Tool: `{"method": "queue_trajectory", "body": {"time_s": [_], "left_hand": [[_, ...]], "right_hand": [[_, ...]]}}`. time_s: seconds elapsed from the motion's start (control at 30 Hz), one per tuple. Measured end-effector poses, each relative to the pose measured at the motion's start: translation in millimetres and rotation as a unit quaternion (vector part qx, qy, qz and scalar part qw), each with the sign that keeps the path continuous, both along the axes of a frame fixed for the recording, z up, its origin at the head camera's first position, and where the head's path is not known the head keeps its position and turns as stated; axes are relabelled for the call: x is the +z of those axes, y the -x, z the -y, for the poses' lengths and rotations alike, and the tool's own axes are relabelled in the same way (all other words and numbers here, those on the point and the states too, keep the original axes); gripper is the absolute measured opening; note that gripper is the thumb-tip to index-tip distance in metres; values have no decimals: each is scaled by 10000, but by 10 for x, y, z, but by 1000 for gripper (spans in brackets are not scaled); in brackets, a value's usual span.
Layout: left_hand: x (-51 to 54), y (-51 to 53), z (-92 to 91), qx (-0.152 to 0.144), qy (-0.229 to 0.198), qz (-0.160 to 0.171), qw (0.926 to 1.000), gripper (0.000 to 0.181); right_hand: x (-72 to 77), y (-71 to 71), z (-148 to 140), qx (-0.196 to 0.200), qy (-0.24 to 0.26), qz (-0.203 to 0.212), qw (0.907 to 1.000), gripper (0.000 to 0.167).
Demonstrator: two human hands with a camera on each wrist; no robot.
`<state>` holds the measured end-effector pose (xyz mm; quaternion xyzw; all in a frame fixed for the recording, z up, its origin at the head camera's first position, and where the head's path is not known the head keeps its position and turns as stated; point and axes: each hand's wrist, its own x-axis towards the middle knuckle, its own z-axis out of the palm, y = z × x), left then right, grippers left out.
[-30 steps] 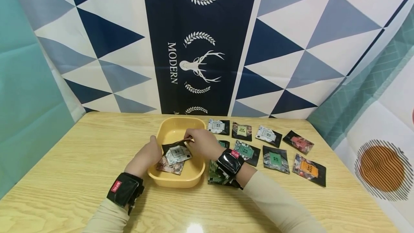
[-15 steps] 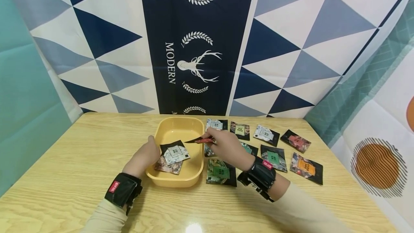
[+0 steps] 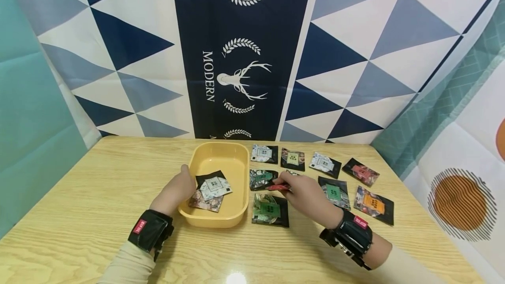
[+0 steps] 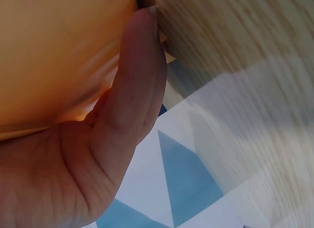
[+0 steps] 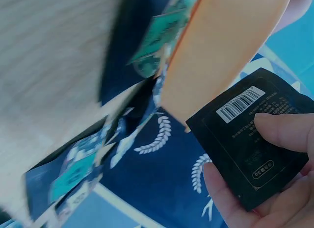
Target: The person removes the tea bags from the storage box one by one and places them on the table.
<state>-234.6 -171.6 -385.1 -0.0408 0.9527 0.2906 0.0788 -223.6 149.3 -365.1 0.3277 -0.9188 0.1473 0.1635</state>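
In the head view, my left hand (image 3: 175,192) grips the left wall of the yellow plastic basin (image 3: 221,221). Its fingers lie along the outer wall in the left wrist view; the thumb is hidden there. Two sachets lie overlapped inside, a white-patterned sachet (image 3: 214,185) over a brownish sachet (image 3: 205,204). To the basin's right, my right hand (image 3: 309,196) pinches a small flat sachet (image 3: 279,186), red on its visible face, above the sachets on the table. The right wrist view shows the held sachet's black back (image 5: 245,135) with a barcode, between thumb and fingers.
Several sachets lie in loose rows on the wooden table (image 3: 118,174), among them a green sachet (image 3: 270,210) near the basin and an orange-labelled sachet (image 3: 374,205) at the far right. A patterned cloth (image 3: 240,56) hangs behind the table.
My right hand has moved right and toward me, from over the basin to above the table's sachets, still holding the sachet. The left hand stays at the basin's wall.
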Motion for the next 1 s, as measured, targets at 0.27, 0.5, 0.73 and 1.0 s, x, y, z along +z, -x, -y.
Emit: {"method": "queue_trajectory", "body": {"time_s": [0.27,0.5,0.73,1.0], "left_hand": [[-4,7,3,-7,-8,32,10000,45],[9,5,-3,-12,-24,91,10000,46],[19,-7,0,6,-95,70,9999,41],[21,-5,1,-15,-122,105,9999,44]], "right_hand": [[-90,-131,-337,-269,-202,259,9991,14],[-135,-244,-542,-687,-310,335,9966,13],[-160,-288,-652,-880,-633,200,9939,14],[-221,-314,-674,-973,-1291,479,9857,15]]}}
